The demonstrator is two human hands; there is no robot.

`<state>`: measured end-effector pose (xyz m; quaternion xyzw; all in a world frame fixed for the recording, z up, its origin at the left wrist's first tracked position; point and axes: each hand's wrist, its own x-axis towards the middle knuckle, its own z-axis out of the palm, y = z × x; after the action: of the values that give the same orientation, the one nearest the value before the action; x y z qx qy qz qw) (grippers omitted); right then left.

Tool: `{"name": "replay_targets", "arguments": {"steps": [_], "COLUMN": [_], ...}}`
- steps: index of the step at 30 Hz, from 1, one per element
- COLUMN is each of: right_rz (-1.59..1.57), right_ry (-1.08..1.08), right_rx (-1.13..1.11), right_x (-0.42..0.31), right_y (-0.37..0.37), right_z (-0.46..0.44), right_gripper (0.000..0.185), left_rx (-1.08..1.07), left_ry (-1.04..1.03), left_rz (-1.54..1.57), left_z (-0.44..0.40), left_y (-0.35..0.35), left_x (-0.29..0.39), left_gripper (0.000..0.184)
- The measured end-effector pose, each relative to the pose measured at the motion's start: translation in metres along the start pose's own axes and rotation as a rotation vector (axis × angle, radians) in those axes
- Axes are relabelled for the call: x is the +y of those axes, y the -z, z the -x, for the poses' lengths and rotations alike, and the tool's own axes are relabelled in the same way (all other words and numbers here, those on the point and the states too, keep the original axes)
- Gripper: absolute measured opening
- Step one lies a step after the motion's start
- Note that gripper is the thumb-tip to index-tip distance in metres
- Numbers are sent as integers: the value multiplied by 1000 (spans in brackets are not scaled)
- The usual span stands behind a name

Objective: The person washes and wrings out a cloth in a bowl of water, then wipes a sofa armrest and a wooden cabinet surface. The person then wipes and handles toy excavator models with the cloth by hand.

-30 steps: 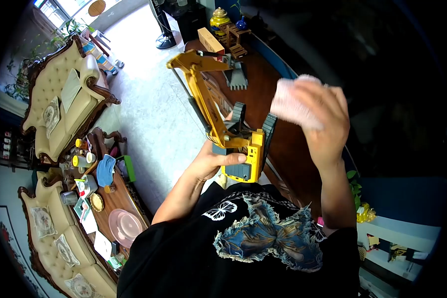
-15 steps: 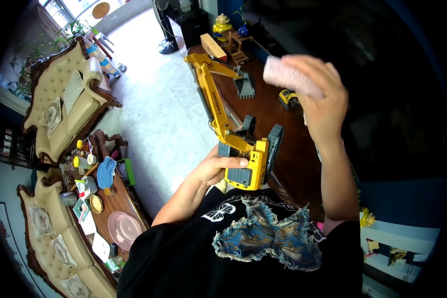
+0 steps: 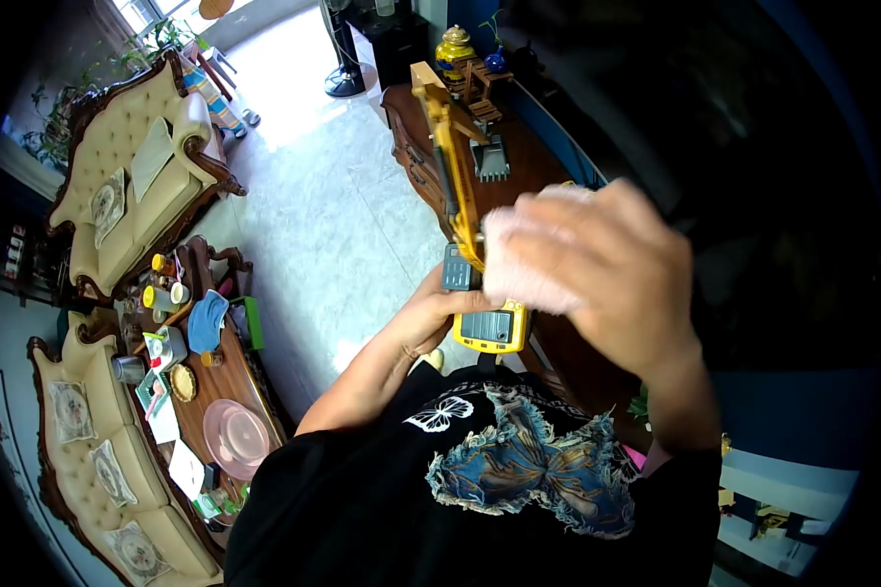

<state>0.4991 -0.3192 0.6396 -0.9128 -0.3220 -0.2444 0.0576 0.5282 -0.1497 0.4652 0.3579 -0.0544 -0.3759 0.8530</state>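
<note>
A yellow toy excavator (image 3: 491,338) is held in front of my chest, its long arm pointing away and its grey bucket (image 3: 490,158) at the far end. My left hand (image 3: 447,308) grips the body from the left, thumb lying across it. In my right hand (image 3: 625,279) is a pale pink cloth (image 3: 527,256), pressed against or just above the excavator's right side; I cannot tell if they touch. That hand is slightly blurred. The cloth and hand hide the excavator's cab side and tracks.
Beneath the toy runs a dark wooden cabinet (image 3: 416,161) bearing a yellow jar (image 3: 454,49) and a small wooden rack (image 3: 482,93). To the left, a wooden table (image 3: 220,382) carries a pink basin (image 3: 236,439) and a blue cloth (image 3: 208,321). Cream sofas (image 3: 132,191) stand beyond it.
My right hand has brought the pink cloth down and left onto or close over the excavator. The excavator has turned a little in my left hand, and the view has shifted slightly.
</note>
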Motion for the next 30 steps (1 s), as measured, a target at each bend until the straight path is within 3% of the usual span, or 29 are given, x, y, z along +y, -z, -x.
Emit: {"name": "replay_targets", "arguments": {"steps": [3, 5, 12, 17, 20, 24, 30], "right_rz": [105, 191, 307, 72, 31, 82, 114], "right_ry": [90, 135, 174, 59, -64, -75, -119], "right_rx": [307, 359, 96, -109, -50, 229, -52], "right_x": [13, 10, -12, -19, -7, -5, -18], "right_y": [5, -2, -28, -23, -14, -18, -37], "right_z": [-24, -35, 2, 36, 38, 15, 46], "right_gripper": [40, 36, 29, 20, 23, 37, 38], "left_rx": [-10, -26, 153, 193, 145, 214, 264], "left_ry": [1, 13, -120, -242, -287, -419, -522], "left_rz": [-91, -90, 0, 40, 4, -48, -23], "left_z": [-7, -8, -4, -16, -22, -27, -33], "left_y": [-1, -9, -27, -11, -4, -10, -12], "left_x": [-8, -13, -21, -27, -18, -9, 3], "left_gripper": [64, 64, 72, 69, 70, 78, 77]}}
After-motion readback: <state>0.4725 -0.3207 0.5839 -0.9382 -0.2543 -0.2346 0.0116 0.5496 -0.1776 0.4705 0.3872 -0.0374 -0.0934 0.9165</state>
